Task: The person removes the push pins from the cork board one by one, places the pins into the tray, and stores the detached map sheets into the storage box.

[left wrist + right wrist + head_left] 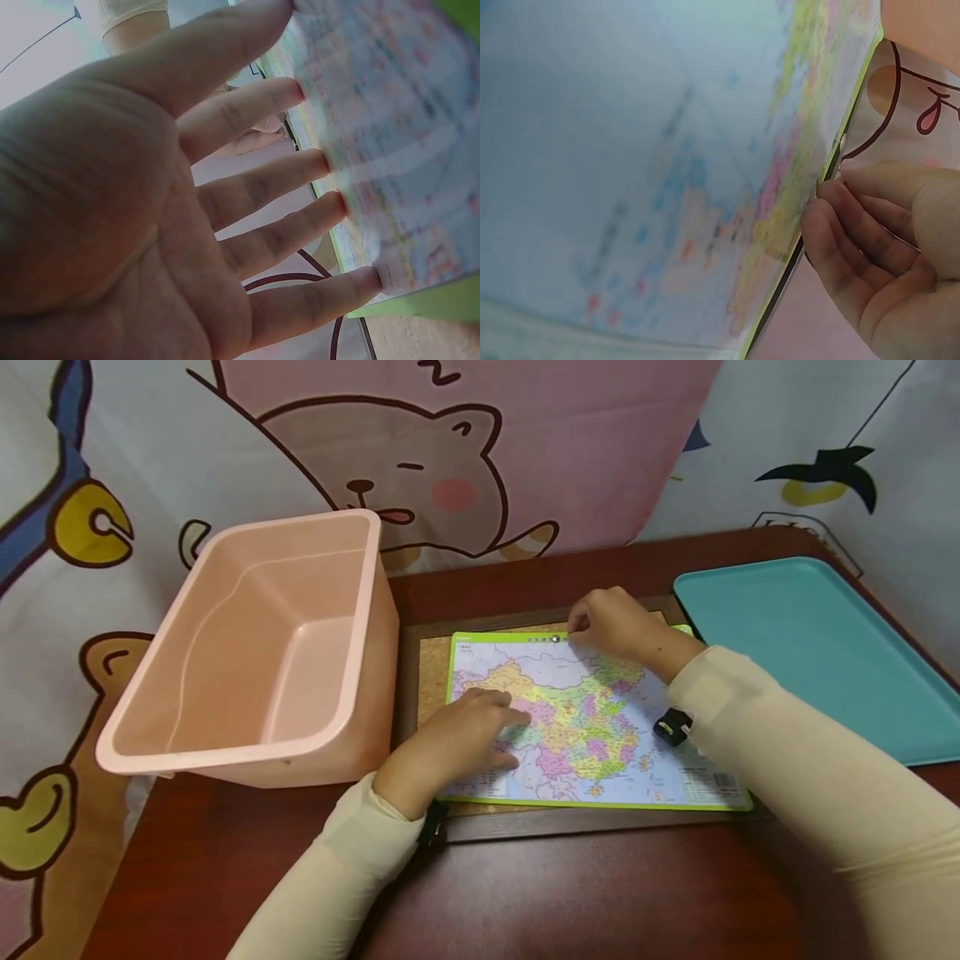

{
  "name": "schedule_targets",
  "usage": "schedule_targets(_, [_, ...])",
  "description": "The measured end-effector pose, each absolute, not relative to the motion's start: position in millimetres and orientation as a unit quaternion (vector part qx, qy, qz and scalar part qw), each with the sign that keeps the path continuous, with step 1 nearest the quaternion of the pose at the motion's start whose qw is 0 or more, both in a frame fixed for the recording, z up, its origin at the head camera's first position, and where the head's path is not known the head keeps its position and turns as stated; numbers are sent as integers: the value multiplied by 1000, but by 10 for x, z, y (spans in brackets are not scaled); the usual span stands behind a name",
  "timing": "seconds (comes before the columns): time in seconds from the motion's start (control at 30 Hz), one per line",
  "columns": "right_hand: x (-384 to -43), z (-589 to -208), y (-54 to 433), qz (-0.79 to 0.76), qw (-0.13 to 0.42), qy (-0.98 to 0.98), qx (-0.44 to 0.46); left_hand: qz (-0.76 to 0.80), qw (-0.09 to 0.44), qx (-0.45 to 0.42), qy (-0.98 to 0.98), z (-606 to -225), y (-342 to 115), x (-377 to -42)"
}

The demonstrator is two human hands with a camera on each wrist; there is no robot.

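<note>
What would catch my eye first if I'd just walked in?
Probably the colorful, green-edged map on a framed board in the middle, with the left hand touching it and the right hand at its top edge. A big peach tub stands left of it; a teal tray lies right.

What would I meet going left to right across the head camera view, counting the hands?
Peach bin, left hand, right hand, teal tray.
</note>
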State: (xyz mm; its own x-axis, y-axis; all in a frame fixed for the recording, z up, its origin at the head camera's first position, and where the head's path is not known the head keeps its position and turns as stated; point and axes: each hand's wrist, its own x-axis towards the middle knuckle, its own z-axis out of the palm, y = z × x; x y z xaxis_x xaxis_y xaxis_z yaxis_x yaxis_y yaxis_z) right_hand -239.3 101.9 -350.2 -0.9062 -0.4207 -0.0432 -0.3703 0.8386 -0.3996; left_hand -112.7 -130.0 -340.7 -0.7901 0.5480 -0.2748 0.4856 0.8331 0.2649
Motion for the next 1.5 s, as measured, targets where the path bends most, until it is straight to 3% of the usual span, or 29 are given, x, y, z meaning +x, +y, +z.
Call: schedule_targets(1.5, [-2304, -3365, 1586, -171, 20, 961, -216, 100, 175, 274, 940, -3428, -1278, -1129])
